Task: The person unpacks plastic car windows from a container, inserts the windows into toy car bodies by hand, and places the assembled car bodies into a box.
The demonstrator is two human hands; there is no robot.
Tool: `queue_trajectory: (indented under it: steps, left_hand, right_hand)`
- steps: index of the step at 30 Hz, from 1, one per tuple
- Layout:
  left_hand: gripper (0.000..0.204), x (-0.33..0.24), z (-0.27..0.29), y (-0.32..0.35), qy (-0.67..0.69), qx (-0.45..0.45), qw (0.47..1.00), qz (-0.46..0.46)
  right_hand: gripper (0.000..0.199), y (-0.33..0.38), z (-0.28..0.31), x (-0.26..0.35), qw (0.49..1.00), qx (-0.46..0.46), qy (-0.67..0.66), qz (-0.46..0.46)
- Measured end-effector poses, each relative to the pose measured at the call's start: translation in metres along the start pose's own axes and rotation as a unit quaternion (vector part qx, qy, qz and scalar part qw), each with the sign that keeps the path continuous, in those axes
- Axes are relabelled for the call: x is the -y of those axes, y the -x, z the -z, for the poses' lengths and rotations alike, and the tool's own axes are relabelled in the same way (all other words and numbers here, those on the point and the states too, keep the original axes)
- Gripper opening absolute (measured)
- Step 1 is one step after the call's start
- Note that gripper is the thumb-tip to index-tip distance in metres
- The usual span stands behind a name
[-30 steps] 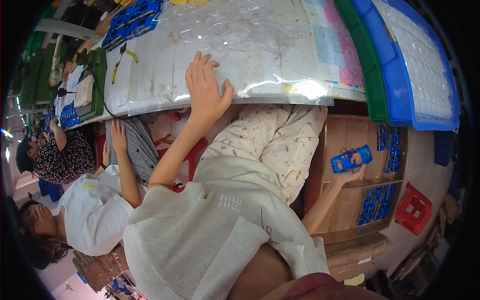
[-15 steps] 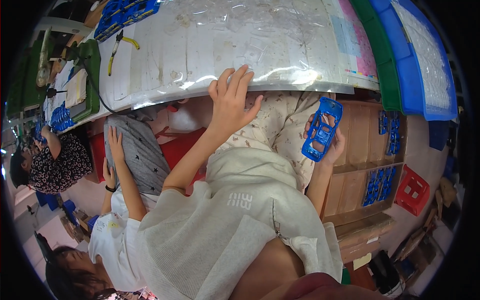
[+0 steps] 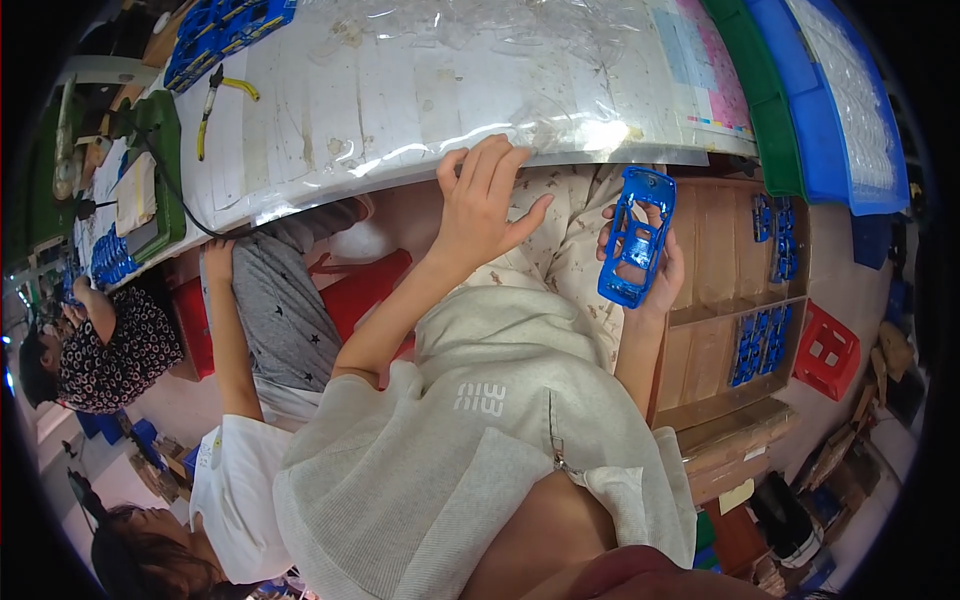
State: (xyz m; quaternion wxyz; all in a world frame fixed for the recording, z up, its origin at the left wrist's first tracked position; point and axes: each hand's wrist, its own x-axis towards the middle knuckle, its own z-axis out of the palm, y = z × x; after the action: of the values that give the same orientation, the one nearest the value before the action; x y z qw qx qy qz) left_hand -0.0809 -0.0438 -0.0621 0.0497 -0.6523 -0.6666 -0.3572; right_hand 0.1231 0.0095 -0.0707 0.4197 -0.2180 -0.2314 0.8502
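My right hand [image 3: 668,272] is closed on a glossy blue toy car body shell [image 3: 638,238] with open window holes, held over my lap beyond the table's near edge. Part of the palm and the fingers is hidden behind the shell. My left hand [image 3: 487,200] is at the table edge, palm down, with fingers stretched and the thumb apart. Its fingertips touch or hover over the clear sheet covering the table [image 3: 350,110]; I cannot tell which. Thin clear plastic pieces [image 3: 480,25] lie scattered farther back, and some clear plastic shows beside the fingertips.
Yellow-handled pliers [image 3: 210,110] and blue car shells [image 3: 225,35] lie at the far left. Green and blue bins [image 3: 800,110] stand at the right, the blue one holding clear parts. Below them is a cardboard box [image 3: 720,290] with blue shells. A co-worker [image 3: 260,440] sits at my left.
My left hand has drawn slightly back toward the table edge, fingers still stretched. The blue shell stays in my right hand, tilted a little differently. The co-worker's hand has moved up to the table edge.
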Motion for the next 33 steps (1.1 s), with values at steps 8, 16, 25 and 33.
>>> queue_trajectory:
  steps: [8,16,25,33]
  left_hand:
    - [0.06,-0.014,-0.005,-0.017,-0.088,0.035,0.995,0.013]
    - [0.036,-0.013,-0.017,-0.019,-0.031,0.024,0.999,-0.011]
    - [0.019,-0.052,-0.011,-0.003,0.242,0.032,0.942,-0.23]
    - [0.021,-0.068,-0.022,-0.01,0.216,0.097,0.929,-0.284]
  right_hand:
    - [0.052,0.003,-0.005,0.0,0.998,-0.039,0.049,0.004]
    - [0.049,0.003,-0.002,0.001,0.999,-0.048,0.007,0.004]
    - [0.05,0.006,-0.005,0.005,0.995,-0.098,0.005,0.003]
    - [0.045,0.011,-0.014,0.006,0.994,-0.065,0.075,0.037]
